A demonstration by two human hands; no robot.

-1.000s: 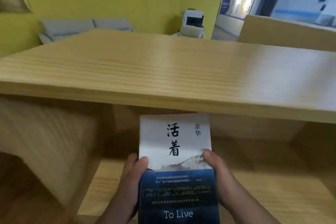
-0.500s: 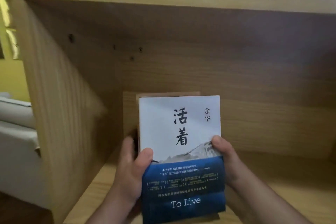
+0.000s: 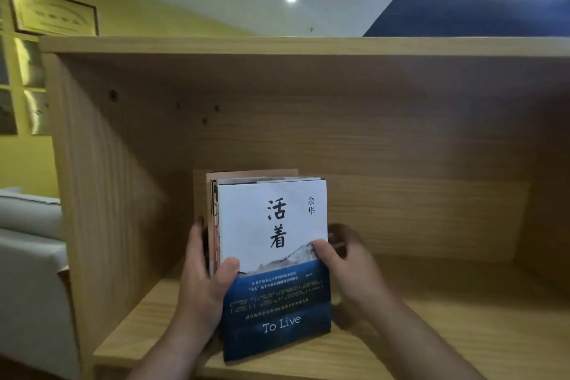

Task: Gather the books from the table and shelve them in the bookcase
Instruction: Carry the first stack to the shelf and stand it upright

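As hands (image 3: 202,284) (image 3: 351,271) grip it, the book stack (image 3: 273,256) stands between them

matt wood-grain bookcase (image 3: 401,194), smooth paper book cover (image 3: 271,225)

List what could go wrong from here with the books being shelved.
The stack of books fronted by the white-and-blue "To Live" cover sits near the front lip of the light wooden shelf board; it may slide off.
Only the left hand and right hand brace it, apart from the wooden side panel; once released, the uneven books could topple.
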